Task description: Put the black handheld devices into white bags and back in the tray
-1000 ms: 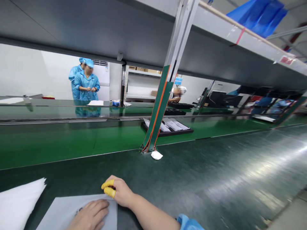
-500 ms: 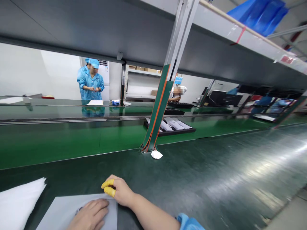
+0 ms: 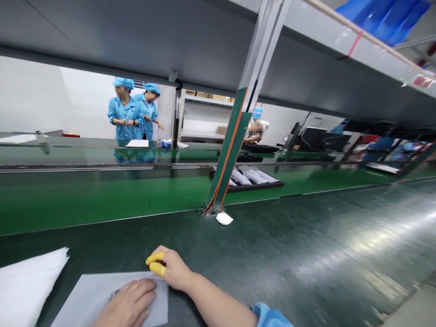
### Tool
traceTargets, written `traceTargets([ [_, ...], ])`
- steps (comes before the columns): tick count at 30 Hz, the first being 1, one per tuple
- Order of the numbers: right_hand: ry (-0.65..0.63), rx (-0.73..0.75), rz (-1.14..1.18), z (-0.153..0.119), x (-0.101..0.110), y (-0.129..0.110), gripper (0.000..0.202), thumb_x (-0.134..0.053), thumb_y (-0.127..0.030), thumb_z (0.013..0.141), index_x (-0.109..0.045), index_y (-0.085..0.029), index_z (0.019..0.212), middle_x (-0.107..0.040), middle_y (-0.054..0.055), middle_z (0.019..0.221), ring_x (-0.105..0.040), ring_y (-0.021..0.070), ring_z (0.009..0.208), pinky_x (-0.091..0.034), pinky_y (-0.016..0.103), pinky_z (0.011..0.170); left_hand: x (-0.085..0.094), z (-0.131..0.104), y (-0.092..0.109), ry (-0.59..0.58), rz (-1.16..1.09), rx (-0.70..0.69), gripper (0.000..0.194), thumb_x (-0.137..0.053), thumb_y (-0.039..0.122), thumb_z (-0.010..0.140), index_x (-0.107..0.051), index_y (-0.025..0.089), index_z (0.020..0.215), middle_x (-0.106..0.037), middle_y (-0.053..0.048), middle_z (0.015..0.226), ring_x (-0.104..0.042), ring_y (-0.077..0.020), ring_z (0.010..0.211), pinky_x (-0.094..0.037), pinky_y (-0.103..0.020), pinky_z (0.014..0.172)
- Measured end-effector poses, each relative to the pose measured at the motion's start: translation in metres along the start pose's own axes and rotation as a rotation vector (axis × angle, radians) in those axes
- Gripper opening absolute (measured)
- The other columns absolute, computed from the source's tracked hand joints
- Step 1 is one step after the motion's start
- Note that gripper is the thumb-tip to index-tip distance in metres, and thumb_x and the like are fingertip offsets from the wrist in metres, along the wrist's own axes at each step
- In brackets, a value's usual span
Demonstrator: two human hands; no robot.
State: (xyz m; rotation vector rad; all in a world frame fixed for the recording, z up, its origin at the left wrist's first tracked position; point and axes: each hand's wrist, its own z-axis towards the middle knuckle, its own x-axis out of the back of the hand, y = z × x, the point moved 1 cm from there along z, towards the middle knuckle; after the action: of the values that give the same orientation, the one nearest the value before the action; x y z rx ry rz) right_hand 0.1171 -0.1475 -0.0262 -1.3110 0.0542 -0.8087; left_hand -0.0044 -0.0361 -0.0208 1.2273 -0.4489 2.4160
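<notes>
A pale grey, frosted flat bag or sheet (image 3: pixel 85 295) with small dark print lies on the dark green bench in front of me. My left hand (image 3: pixel 127 302) rests flat on it, palm down, fingers stretched and partly covering the print. At its top right corner is my right hand (image 3: pixel 166 268), with yellow finger cots on the thumb and forefinger. Those two fingers curl toward each other at the top edge; whatever is between the tips is too small to make out. A stack of white sheets (image 3: pixel 30 286) lies to the left.
A slanted post (image 3: pixel 230 150) rises from the bench, a crumpled white scrap (image 3: pixel 225 219) at its foot. Behind runs a green conveyor belt (image 3: pixel 102 195) carrying a black tray (image 3: pixel 265 185) with pale packets. An overhead shelf (image 3: pixel 136 41) spans the view. Co-workers (image 3: pixel 124 113) stand across the line.
My hands keep nearly the same pose on the bag or sheet. The view has shifted slightly. Across the line, two co-workers in blue have moved apart, so both now show.
</notes>
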Motion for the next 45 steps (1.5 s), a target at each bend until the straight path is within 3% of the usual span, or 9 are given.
traceTargets([
  [7, -0.008, -0.005, 0.002, 0.0, 0.0, -0.002, 0.013, -0.055, -0.01, 0.076, -0.063, -0.016, 0.084, -0.053, 0.001, 0.084, -0.05, 0.012, 0.076, -0.04, 0.018, 0.068, 0.021, 0.016, 0.006, 0.048, 0.091, -0.046, 0.02, -0.039, 0.029, 0.081, -0.058, 0.022, 0.083, -0.064, 0.004, 0.083, -0.059, -0.0065, 0.072, -0.046, -0.011, 0.066],
  [16, -0.001, -0.003, 0.008, 0.0, -0.001, 0.001, 0.011, -0.055, -0.012, 0.077, -0.063, -0.016, 0.084, -0.053, 0.001, 0.085, -0.05, 0.0124, 0.076, -0.041, 0.019, 0.068, -0.007, -0.005, 0.0, -0.004, -0.015, 0.021, 0.022, -0.038, 0.028, 0.081, -0.057, 0.024, 0.092, -0.062, 0.001, 0.091, -0.058, -0.0084, 0.08, -0.046, -0.013, 0.072],
  [25, 0.002, 0.015, 0.009, 0.0, -0.001, 0.001, 0.01, -0.055, -0.01, 0.078, -0.062, -0.015, 0.083, -0.053, 0.001, 0.084, -0.05, 0.0125, 0.077, -0.041, 0.019, 0.069, 0.014, 0.012, 0.004, 0.012, 0.079, -0.03, 0.02, -0.04, 0.029, 0.081, -0.058, 0.022, 0.086, -0.063, 0.002, 0.085, -0.059, -0.0074, 0.074, -0.047, -0.012, 0.066],
  [36, 0.004, 0.035, 0.013, 0.001, 0.001, 0.001, 0.014, -0.056, -0.004, 0.076, -0.063, -0.015, 0.084, -0.053, 0.001, 0.084, -0.05, 0.0117, 0.077, -0.04, 0.017, 0.069, 0.02, 0.017, 0.006, 0.022, 0.09, -0.033, 0.024, -0.036, 0.03, 0.083, -0.059, 0.022, 0.082, -0.064, 0.003, 0.082, -0.06, -0.0071, 0.071, -0.048, -0.012, 0.064],
  [45, 0.006, 0.036, 0.023, 0.0, 0.0, 0.001, 0.014, -0.056, -0.005, 0.076, -0.063, -0.014, 0.084, -0.053, 0.001, 0.084, -0.05, 0.0122, 0.077, -0.04, 0.018, 0.069, 0.004, 0.002, 0.003, 0.022, 0.028, 0.005, 0.022, -0.037, 0.029, 0.082, -0.056, 0.023, 0.091, -0.062, 0.003, 0.09, -0.058, -0.0069, 0.078, -0.047, -0.013, 0.069],
])
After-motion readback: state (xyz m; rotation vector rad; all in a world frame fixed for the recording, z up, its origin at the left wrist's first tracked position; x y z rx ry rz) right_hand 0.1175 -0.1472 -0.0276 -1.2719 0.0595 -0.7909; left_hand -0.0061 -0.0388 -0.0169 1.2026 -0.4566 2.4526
